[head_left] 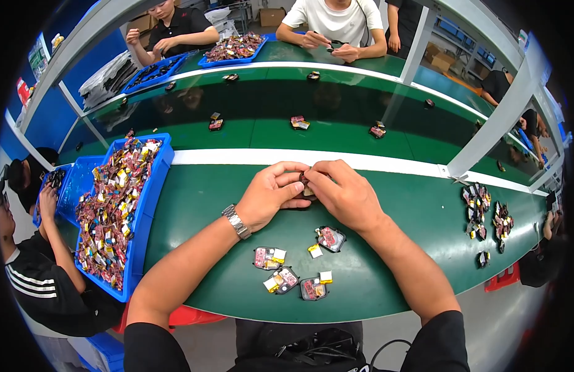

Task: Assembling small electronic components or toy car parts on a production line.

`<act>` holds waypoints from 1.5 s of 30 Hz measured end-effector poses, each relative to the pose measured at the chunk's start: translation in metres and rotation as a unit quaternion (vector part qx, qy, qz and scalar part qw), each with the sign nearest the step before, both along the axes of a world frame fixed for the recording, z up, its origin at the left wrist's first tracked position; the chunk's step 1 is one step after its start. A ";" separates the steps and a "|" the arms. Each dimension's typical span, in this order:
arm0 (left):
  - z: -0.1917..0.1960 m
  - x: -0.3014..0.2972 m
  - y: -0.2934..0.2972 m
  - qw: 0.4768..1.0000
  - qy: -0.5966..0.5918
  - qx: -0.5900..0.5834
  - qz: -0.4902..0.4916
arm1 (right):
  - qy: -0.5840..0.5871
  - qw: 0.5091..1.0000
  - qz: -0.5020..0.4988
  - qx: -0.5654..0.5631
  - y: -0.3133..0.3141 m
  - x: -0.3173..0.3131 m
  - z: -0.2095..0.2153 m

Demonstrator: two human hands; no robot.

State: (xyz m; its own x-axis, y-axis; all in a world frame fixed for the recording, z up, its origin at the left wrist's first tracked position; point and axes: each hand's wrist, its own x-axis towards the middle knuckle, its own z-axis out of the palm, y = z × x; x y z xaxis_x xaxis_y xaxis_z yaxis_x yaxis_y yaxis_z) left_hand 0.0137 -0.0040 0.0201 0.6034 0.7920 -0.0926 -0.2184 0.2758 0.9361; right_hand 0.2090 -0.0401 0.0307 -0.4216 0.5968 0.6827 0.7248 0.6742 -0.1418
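Note:
Both my hands meet over the green table, closed on one small dark electronic unit [307,186], mostly hidden by my fingers. My left hand [274,193], with a metal watch on its wrist, grips it from the left. The fingers of my right hand [346,192] press on it from the right and above. Nearer to me lie several open dark casings with red circuit boards and white-and-yellow battery packs: one casing [331,239] at the right, another [268,258] at the left, a third [313,288] nearest my body.
A blue bin [147,217] heaped with small boards and battery packs stands at the left. More units [477,208] lie in groups at the right. Beyond a white rail [299,158], units [299,122] sit spaced along a green belt. Co-workers sit across and at the left; grey posts [498,124] rise at the right.

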 end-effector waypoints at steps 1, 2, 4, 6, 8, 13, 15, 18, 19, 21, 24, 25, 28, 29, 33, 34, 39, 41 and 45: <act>0.000 -0.001 0.000 1.000 -0.003 -0.012 -0.002 | 0.006 1.000 0.009 0.000 0.000 0.000 0.000; 0.000 -0.001 0.000 1.000 -0.004 -0.011 -0.002 | 0.011 1.000 0.017 0.000 0.001 0.000 0.001; -0.003 -0.001 0.000 1.000 0.015 -0.002 -0.007 | 0.016 1.000 0.016 -0.009 0.000 0.000 0.000; -0.002 0.000 0.000 1.000 0.022 0.000 -0.005 | 0.023 0.999 0.013 -0.020 -0.001 -0.001 0.000; -0.002 0.001 -0.001 1.000 0.031 0.001 -0.005 | 0.015 1.000 -0.007 -0.016 -0.003 -0.001 -0.001; -0.002 -0.001 0.000 1.000 0.003 -0.012 -0.006 | 0.014 1.000 0.021 -0.010 0.001 0.002 0.003; -0.001 0.000 0.000 1.000 0.000 -0.009 -0.007 | 0.022 0.999 0.046 -0.011 0.001 0.005 0.005; 0.000 0.000 0.000 1.000 0.002 -0.002 -0.006 | 0.026 0.998 0.062 -0.017 0.000 0.005 0.006; 0.001 0.000 -0.001 1.000 0.008 0.002 -0.004 | 0.034 0.998 0.046 -0.023 -0.001 0.004 0.006; 0.001 0.000 0.000 1.000 0.022 0.015 -0.002 | 0.043 0.998 0.029 -0.029 -0.001 0.003 0.006; 0.003 0.001 -0.001 0.999 0.043 0.028 -0.001 | 0.000 1.000 0.011 -0.003 0.000 0.003 0.003; 0.004 0.001 -0.001 0.998 0.051 0.028 -0.002 | 0.009 1.000 0.011 -0.011 0.000 0.002 0.000; 0.003 0.000 0.000 0.997 0.064 0.033 -0.002 | 0.026 0.999 0.018 -0.019 0.001 0.003 0.000; 0.002 0.000 0.000 0.997 0.064 0.034 -0.002 | 0.034 0.999 0.025 -0.019 0.001 0.004 0.001; 0.002 -0.001 0.001 0.999 0.049 0.019 0.001 | -0.004 0.996 0.073 -0.042 -0.001 0.012 0.006; 0.002 -0.001 0.001 0.999 0.047 0.015 0.002 | -0.007 0.996 0.074 -0.050 -0.001 0.012 0.007; 0.001 -0.001 0.001 0.999 0.047 0.022 -0.005 | 0.001 0.994 0.067 -0.083 -0.002 0.011 0.005; 0.001 -0.001 0.001 0.999 0.047 0.024 -0.006 | 0.008 0.990 0.056 -0.131 -0.003 0.011 0.007; -0.001 -0.001 0.002 0.998 0.052 0.038 -0.014 | -0.015 0.988 0.065 -0.138 -0.002 0.014 0.012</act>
State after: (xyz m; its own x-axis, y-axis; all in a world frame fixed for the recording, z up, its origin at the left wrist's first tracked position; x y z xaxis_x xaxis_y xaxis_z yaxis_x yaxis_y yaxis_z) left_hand 0.0130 -0.0022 0.0188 0.6155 0.7824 -0.0952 -0.1128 0.2071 0.9718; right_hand 0.2226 -0.0420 0.0425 -0.5240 0.6987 0.4871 0.6419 0.6998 -0.3133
